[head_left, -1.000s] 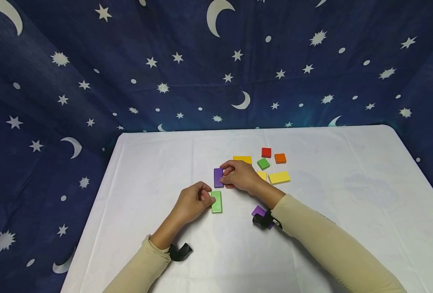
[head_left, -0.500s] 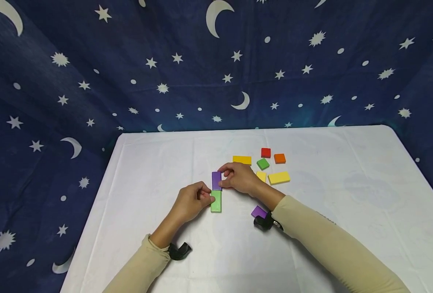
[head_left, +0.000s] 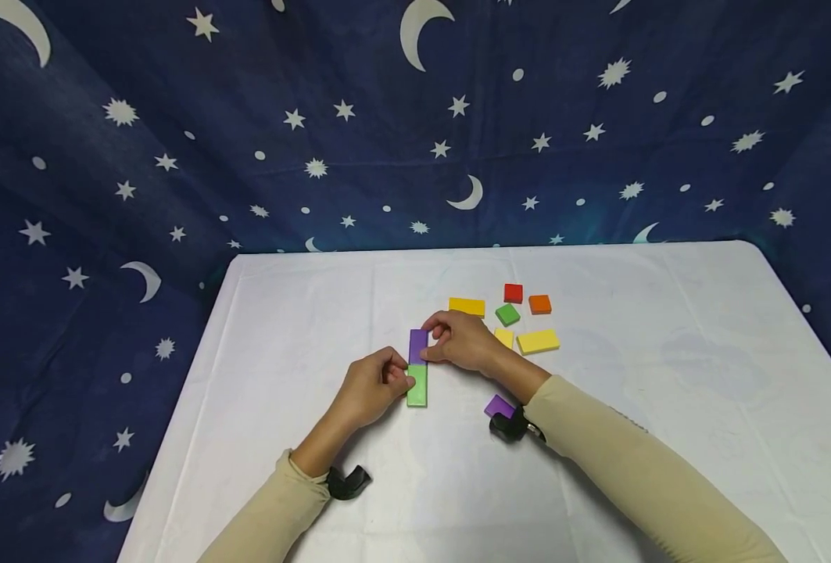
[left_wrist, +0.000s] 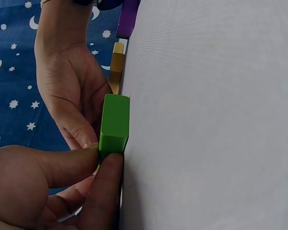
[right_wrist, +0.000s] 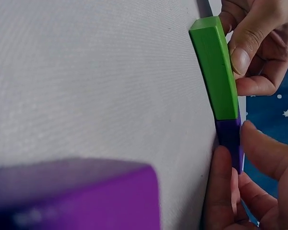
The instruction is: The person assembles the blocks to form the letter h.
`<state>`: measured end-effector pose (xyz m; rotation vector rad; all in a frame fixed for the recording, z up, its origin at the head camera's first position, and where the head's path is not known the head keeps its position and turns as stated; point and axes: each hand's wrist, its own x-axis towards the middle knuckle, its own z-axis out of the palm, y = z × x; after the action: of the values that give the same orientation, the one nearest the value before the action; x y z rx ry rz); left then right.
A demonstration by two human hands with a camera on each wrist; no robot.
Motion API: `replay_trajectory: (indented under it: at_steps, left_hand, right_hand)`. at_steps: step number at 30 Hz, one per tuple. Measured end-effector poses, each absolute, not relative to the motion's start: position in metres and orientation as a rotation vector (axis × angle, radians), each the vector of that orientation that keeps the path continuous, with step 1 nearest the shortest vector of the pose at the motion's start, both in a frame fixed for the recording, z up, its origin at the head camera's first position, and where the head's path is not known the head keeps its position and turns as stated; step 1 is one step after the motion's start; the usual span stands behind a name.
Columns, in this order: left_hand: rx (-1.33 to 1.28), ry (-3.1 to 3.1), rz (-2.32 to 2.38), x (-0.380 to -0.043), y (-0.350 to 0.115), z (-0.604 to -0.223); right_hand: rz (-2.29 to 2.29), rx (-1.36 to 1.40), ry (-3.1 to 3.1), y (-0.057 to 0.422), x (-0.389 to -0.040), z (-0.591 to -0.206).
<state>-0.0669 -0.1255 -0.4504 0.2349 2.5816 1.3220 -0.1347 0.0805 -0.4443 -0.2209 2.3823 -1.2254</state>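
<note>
The left hand (head_left: 369,389) is pinching the long green block (head_left: 418,394) by its left edge, thumb and forefinger closing on it, while the right hand (head_left: 460,342) is gripping the purple block (head_left: 417,344) from the right between thumb and fingertips. Both blocks are lying flat on the white cloth (head_left: 295,313), purple on the far side, short ends meeting with no gap showing from above. This is looking like a lining-up step, so the hands should be pressing gently toward each other, long sides running flush, fingers sitting low so neither block is tipping. Releasing one hand at a time is probably the safer way, since a dragging fingertip could be skewing the joint. Near the right wrist, a second purple block (head_left: 499,405) is lying partly hidden, so that arm is needing care.
</note>
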Motion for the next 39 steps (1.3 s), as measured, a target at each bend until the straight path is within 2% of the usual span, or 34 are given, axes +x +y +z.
replay_trajectory:
  at_steps: [39]
  left_hand:
    - [0.258,2.665,1.285,-0.0632,-0.1199,-0.4496]
  right_hand:
    - [-1.132,-0.417,2.425,0.0814,-0.1354,-0.4402]
